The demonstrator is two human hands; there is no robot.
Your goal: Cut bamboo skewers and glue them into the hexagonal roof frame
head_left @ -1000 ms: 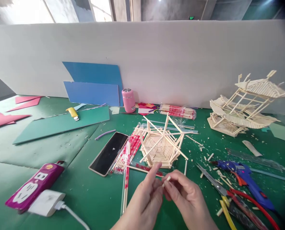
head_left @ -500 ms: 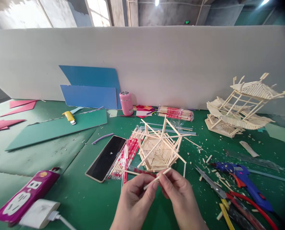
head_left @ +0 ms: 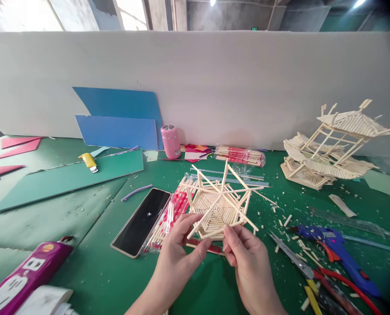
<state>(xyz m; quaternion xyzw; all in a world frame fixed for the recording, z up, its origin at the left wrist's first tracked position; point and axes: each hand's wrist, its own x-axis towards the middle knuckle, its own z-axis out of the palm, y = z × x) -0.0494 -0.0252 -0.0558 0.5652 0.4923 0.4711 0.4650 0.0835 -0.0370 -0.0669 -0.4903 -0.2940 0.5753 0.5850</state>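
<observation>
A wooden stick model (head_left: 219,210) stands in front of me, with a woven-looking polygonal base, short uprights and spokes crossing on top. At its front edge, my right hand (head_left: 247,253) pinches a short wooden stick (head_left: 221,229) between thumb and fingers. My left hand (head_left: 185,249) is at the model's front left corner, thumb and index finger apart around a spoke's end. The stick's left end lies by the left thumb; whether they touch I cannot tell. Red-and-white packaged sticks (head_left: 178,205) lie just left of the model.
On the right are scissors (head_left: 291,253), a blue glue gun (head_left: 336,245), wood scraps and a larger stick pavilion (head_left: 329,153). A phone (head_left: 141,223), purple power bank-like item (head_left: 27,275) and yellow cutter (head_left: 89,162) lie left. A pink canister (head_left: 170,142) stands behind.
Both hands have moved forward to the model's front edge with the short stick. My left thumb and index finger have spread apart. The view has shifted slightly.
</observation>
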